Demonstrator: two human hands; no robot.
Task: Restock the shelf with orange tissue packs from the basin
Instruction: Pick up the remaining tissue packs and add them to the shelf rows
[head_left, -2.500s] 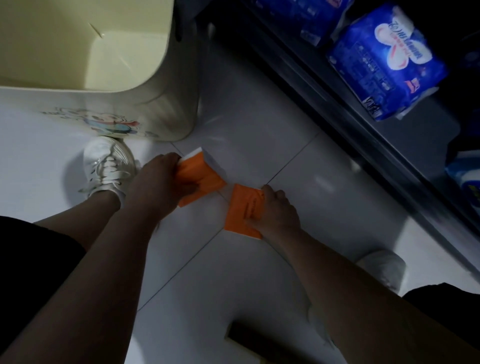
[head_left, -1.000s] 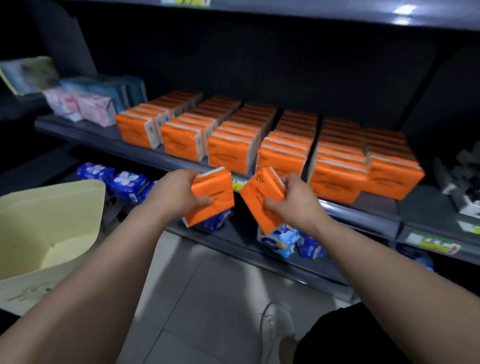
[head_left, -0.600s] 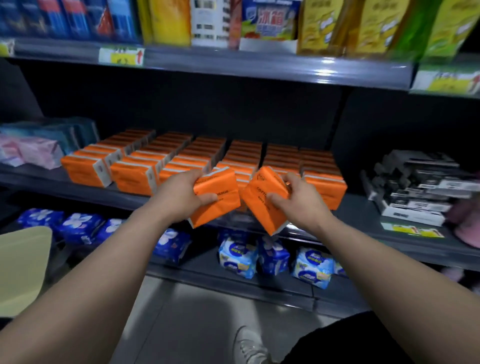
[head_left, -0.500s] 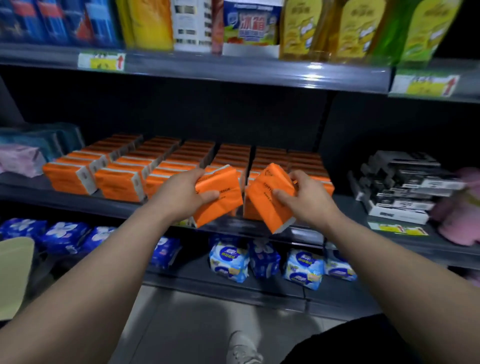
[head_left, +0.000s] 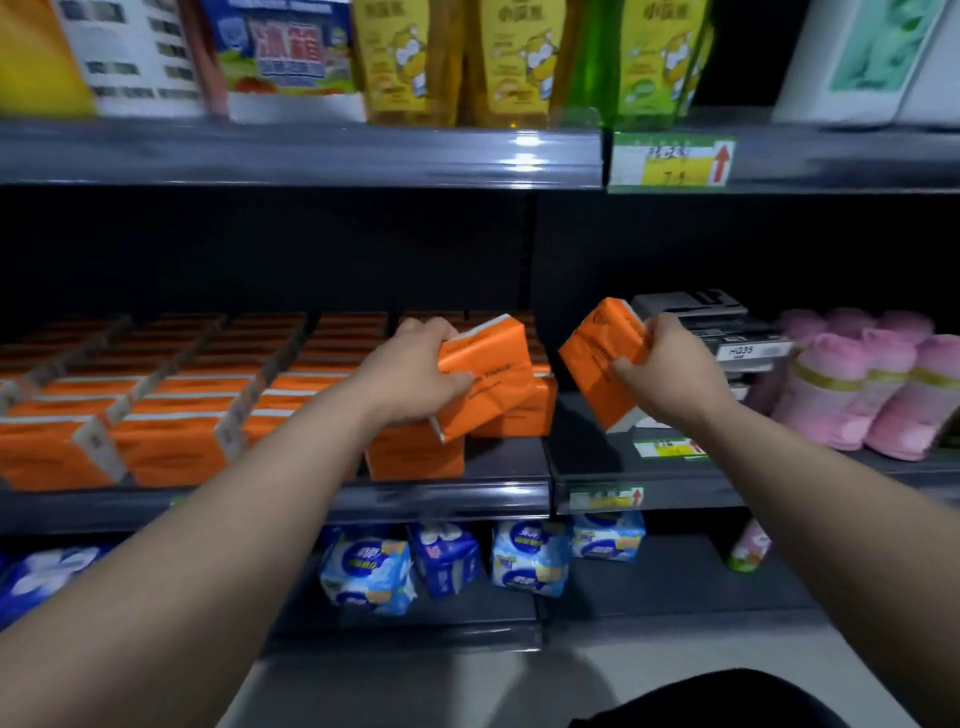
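Observation:
My left hand (head_left: 415, 371) grips an orange tissue pack (head_left: 491, 376), tilted, just above the rightmost rows of orange packs on the middle shelf (head_left: 457, 499). My right hand (head_left: 667, 371) grips a second orange tissue pack (head_left: 597, 358), tilted, over the bare strip of shelf to the right of the rows. Several rows of orange packs (head_left: 156, 415) fill the shelf's left part. The basin is out of view.
Grey boxes (head_left: 717, 332) and pink rolled bundles (head_left: 872, 384) stand right of the packs. Blue and white packets (head_left: 441, 561) lie on the lower shelf. Yellow pouches (head_left: 519, 57) and cartons line the upper shelf, with a price tag (head_left: 670, 163) on its edge.
I picked up two orange packs from the floor and rose to face the shelf. Both hands have lifted the packs to shelf height and moved apart, the right one rightward.

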